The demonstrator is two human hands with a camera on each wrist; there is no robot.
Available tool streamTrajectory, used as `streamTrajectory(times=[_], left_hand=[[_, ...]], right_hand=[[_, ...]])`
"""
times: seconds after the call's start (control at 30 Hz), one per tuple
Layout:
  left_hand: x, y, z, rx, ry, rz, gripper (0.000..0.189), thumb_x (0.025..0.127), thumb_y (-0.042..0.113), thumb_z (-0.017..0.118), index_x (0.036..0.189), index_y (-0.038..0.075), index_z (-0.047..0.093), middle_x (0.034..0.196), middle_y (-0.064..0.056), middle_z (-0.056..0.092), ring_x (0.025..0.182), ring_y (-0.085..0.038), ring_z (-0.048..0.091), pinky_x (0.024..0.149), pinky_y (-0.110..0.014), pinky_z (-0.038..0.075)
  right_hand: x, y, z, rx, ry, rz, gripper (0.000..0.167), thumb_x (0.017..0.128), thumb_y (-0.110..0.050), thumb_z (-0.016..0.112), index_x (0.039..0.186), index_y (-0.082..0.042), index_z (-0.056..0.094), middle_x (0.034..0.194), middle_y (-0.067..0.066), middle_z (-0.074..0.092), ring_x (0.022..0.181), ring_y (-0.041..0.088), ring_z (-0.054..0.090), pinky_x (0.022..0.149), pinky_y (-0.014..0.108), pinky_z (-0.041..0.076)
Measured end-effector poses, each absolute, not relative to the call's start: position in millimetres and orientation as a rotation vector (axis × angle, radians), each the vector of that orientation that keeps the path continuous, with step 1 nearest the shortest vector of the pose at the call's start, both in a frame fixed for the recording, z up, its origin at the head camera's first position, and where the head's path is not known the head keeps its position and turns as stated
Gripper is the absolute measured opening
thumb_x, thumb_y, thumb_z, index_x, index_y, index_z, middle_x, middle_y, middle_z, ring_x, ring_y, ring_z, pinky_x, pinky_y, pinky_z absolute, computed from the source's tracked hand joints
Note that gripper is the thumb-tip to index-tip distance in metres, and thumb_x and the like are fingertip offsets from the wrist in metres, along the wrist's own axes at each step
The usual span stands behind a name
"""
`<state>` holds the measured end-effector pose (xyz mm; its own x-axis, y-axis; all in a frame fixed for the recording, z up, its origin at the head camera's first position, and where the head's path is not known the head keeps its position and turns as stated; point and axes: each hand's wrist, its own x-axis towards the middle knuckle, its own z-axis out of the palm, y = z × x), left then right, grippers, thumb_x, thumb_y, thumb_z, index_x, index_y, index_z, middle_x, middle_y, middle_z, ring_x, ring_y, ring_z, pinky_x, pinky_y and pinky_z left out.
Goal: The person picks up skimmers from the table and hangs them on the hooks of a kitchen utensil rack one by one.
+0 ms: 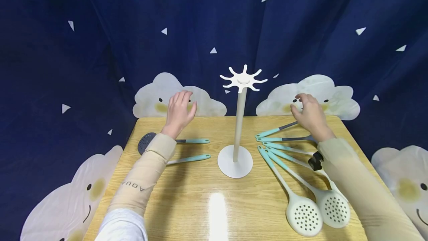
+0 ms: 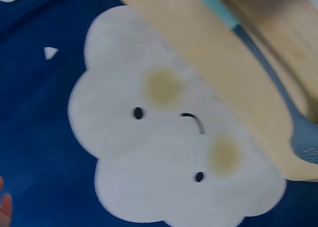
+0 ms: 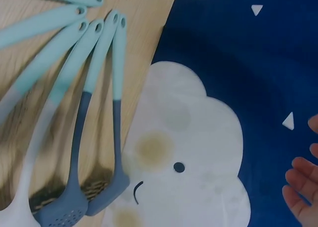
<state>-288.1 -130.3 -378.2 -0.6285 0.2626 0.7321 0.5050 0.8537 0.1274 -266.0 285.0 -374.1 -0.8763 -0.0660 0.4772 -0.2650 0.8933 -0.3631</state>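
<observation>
Utensils [image 1: 294, 174] with turquoise handles, six in a fan on the right half of the table [image 1: 260, 203], handle ends crowded together, heads spread toward the right edge and near right corner, two pale skimmers [image 1: 304, 217] closest to that corner. Toward the far left corner, a dark skimmer [image 1: 146, 143]; nearer the near edge, a pale-shafted utensil [image 1: 198, 157], head behind the left sleeve [image 1: 137, 181], perhaps another skimmer but hard to tell. Between both groups, upright on a round base, a white stand [image 1: 239, 122] with radiating prongs. Above the far edge, left of the stand, the left hand [image 1: 180, 111], holding nothing, fingers loosely bent, thumb wide; near the far right corner, the right hand [image 1: 311, 113], likewise holding nothing, fingers and thumb apart.

Possible trouble: neighbours dragged along by lifting one crowded handle; utensils nudged by the right sleeve [image 1: 354, 181], stretched over the fan; stand toppled by a knock high up.

In the right wrist view, two dark heads [image 3: 64, 209] plain near the far edge, one perforated; in the head view, mostly hidden behind the right hand. In the left wrist view, the dark skimmer's shaft unbroken; in the head view, crossed by the left sleeve. Stand and pale skimmers whole only in the head view.
</observation>
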Motion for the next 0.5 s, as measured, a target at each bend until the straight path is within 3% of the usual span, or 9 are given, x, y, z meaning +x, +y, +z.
streamTrajectory(times=[0.2,0.5], left_hand=[[-280,-115,-354,-0.703,-1.944,-0.545,0.02,0.084,0.012,0.055,0.096,-0.004,0.059,0.088,-0.015,0.059,0.08,-0.03,0.051,0.074,-0.039,0.042],[-260,-91,-317,-0.844,-1.66,-0.586,0.013,0.079,0.005,0.055,0.087,-0.004,0.057,0.083,-0.016,0.057,0.076,-0.031,0.052,0.066,-0.039,0.043]], right_hand=[[-259,271,-373,0.307,-2.432,0.71,0.026,0.08,-0.004,0.057,0.104,0.008,0.054,0.093,0.026,0.055,0.085,0.04,0.052,0.072,0.049,0.042],[-249,249,-379,0.334,-2.408,0.728,0.025,0.081,-0.003,0.057,0.103,0.008,0.055,0.088,0.023,0.056,0.08,0.036,0.053,0.066,0.046,0.043]])
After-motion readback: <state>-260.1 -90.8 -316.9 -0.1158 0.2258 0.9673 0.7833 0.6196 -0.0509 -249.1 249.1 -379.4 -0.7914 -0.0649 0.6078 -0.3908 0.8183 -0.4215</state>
